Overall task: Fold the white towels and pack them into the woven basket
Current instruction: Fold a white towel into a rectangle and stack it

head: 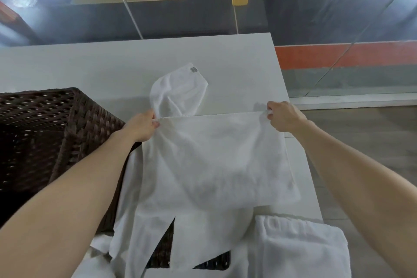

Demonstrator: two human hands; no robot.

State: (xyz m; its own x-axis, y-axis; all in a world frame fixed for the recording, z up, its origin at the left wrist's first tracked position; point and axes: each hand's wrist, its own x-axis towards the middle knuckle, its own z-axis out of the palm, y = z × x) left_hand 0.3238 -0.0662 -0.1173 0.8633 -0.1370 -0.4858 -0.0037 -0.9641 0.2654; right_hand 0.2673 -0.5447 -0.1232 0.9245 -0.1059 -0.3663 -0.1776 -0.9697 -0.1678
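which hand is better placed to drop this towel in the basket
Probably left: the left hand pinches the towel corner right beside the basket, while the right hand holds the far corner.

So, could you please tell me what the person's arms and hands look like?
The left hand and right hand wear no gloves, and no watch, bracelet or ring is visible. Both forearms are bare to the picture's edge, with no sleeves in view.
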